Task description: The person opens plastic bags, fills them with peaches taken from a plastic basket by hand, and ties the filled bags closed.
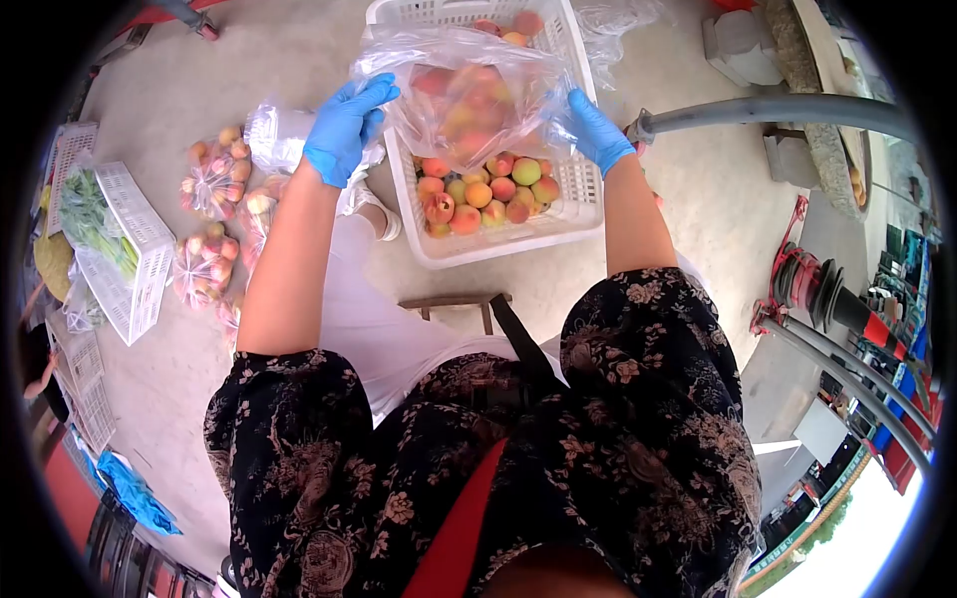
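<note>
Stretched between my two hands is a clear plastic bag (543,75), held over a white plastic crate (588,214). My left hand (349,125), in a blue glove, pinches the bag's left edge. On the other side, my right hand (598,130), gloved the same way, grips its right edge. Peaches (493,194) in red, yellow and green lie in the crate, uncovered at the near end. More peaches show blurred through the film, and a few at the far end.
Left on the floor are bags of peaches (204,269), a stack of clear plastic bags (279,135) and a white crate (150,264) by leafy greens (100,219). A low wooden stool (454,301) stands before me. A grey metal pole (778,115) juts in from the right.
</note>
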Motion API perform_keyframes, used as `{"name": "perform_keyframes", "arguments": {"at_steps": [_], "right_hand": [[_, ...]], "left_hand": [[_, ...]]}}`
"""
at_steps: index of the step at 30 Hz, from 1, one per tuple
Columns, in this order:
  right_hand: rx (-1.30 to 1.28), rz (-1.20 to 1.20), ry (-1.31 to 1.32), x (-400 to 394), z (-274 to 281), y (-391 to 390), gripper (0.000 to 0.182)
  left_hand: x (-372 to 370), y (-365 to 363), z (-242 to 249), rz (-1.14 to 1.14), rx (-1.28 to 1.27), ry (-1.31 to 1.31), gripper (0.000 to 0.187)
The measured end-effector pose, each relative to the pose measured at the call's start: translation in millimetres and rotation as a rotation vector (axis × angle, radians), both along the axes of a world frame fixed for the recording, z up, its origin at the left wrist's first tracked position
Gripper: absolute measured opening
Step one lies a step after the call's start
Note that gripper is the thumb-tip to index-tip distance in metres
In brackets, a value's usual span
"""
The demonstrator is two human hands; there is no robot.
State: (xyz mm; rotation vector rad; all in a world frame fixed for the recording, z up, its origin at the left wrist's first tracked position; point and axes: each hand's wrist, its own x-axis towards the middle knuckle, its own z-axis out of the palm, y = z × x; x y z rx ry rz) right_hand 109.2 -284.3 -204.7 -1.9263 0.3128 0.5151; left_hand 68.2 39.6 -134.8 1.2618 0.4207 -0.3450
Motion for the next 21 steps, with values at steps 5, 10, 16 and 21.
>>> {"name": "perform_keyframes", "arguments": {"at_steps": [5, 10, 16, 21], "right_hand": [[-0.654, 0.43, 0.284, -39, -168, 1, 0.083], [-0.878, 0.182, 0.422, -59, -146, 81, 0.115], [-0.427, 0.56, 0.508, -29, -168, 21, 0.098], [-0.011, 0.517, 0.676, -13, -138, 10, 0.067]], "left_hand": [[19, -17, -20, -0.045, 0.047, 0.141, 0.022], [25, -9, -18, 0.156, -0.079, 0.214, 0.02], [44, 50, -25, 0.491, -0.269, 0.186, 0.02], [40, 80, -27, 0.6, -0.357, 0.06, 0.018]]}}
